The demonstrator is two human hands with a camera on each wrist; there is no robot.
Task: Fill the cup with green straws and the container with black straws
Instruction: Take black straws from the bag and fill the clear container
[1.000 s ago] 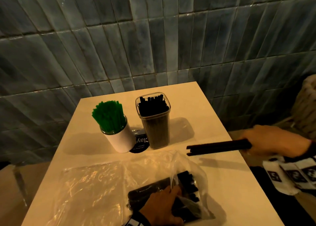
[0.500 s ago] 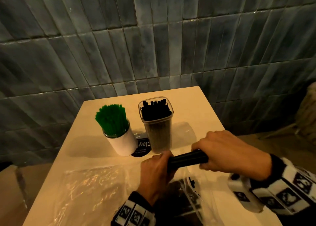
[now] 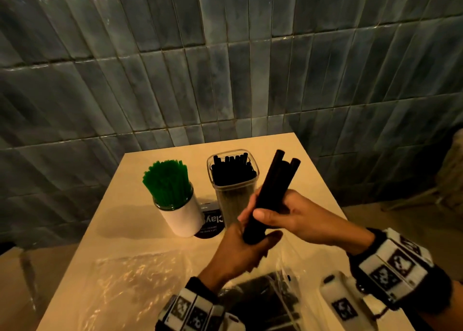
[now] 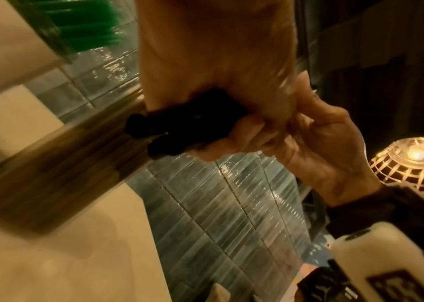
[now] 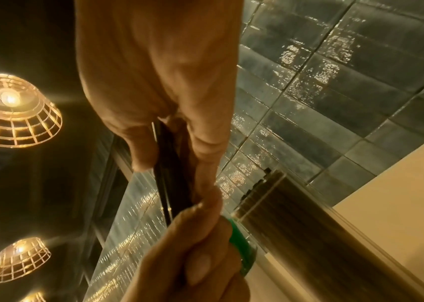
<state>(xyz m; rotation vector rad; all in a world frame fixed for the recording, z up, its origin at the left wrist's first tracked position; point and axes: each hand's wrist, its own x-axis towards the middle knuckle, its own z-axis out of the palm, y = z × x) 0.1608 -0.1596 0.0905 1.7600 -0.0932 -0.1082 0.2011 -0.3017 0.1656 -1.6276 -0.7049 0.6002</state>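
**Fingers of both hands close round a black bundle**

From above: left hand (image 3: 240, 245) and right hand (image 3: 298, 215) now grip the black straws (image 3: 273, 193) together, raised just beside the container (image 3: 233, 180); a second ago the right held them alone. Wrist views: same grip; loading looks imminent.

Probably a café or bar: a small cream table (image 3: 310, 180) set against glossy blue-grey wall tiles (image 3: 225, 67), wire-caged pendant lamps (image 5: 12, 110) glowing overhead, a round black coaster (image 3: 210, 226) with blurred print, and straws stocked in holders.
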